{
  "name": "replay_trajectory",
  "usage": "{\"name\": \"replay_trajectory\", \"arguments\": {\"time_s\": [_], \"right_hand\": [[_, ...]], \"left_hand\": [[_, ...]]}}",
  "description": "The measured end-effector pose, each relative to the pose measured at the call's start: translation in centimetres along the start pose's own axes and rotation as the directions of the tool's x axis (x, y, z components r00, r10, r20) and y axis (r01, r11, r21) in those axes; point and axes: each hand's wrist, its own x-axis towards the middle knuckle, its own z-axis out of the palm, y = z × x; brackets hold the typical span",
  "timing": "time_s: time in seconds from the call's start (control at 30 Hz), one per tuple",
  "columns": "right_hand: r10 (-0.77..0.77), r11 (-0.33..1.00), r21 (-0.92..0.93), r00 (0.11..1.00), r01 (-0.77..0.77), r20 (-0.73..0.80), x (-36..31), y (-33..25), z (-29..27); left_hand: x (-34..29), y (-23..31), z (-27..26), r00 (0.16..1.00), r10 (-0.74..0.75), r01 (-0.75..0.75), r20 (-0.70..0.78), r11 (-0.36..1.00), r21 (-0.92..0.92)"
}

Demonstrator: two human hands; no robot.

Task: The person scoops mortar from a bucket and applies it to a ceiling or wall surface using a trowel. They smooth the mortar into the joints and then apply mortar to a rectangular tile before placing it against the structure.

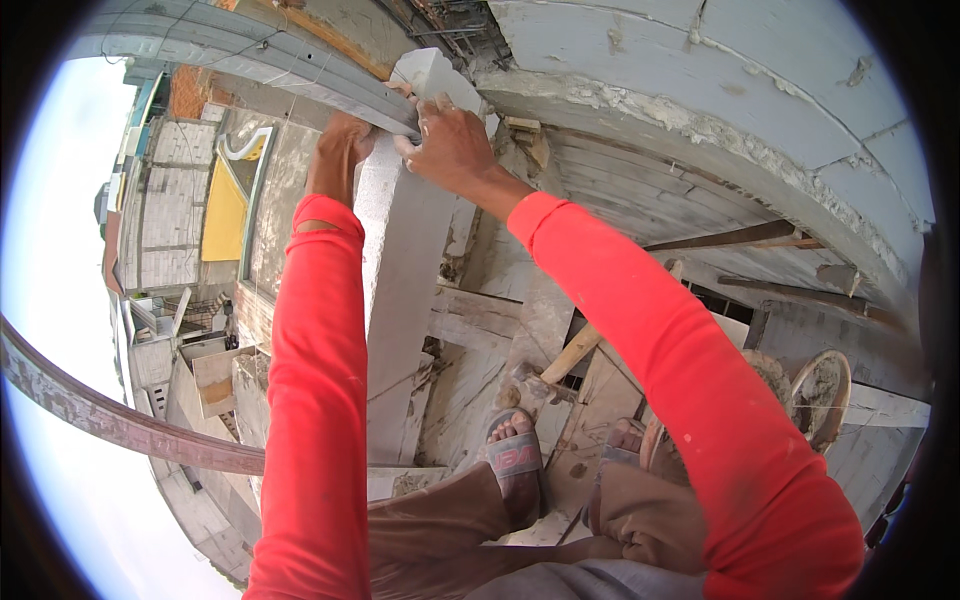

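Observation:
Both my arms in red sleeves reach up to the top of a wall of light grey blocks. My right hand (452, 145) grips a pale grey block piece (430, 75) set on the wall's top course. My left hand (338, 150) presses against the side of the tall grey wall edge (395, 280), just below a grey beam (300, 80). The fingers of the left hand curl around the edge, partly hidden.
My sandalled feet (515, 455) stand on wooden scaffold planks (480, 320). A hammer (545, 375) lies on the planks. A mortar-caked basket (820, 395) sits at right. Block walls (720, 90) curve overhead. Far below at left are rooftops and a yellow wall (225, 215). A rusty bar (120, 420) crosses lower left.

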Motion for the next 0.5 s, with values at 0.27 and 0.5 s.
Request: {"name": "replay_trajectory", "arguments": {"time_s": [0.27, 0.5], "right_hand": [[0.03, 0.999, -0.031, 0.99, -0.026, 0.135, 0.0, -0.2, -0.8], [-0.32, 0.928, -0.261, 0.929, 0.267, -0.187, -0.2, -0.1, -1.1]], "left_hand": [[-0.9, 1.4, -1.0, 0.955, 0.151, -0.266, 0.254, 0.816, 0.513], [-0.1, 1.7, -2.7, 0.933, 0.045, -0.326, 0.357, 0.529, 0.784]]}}
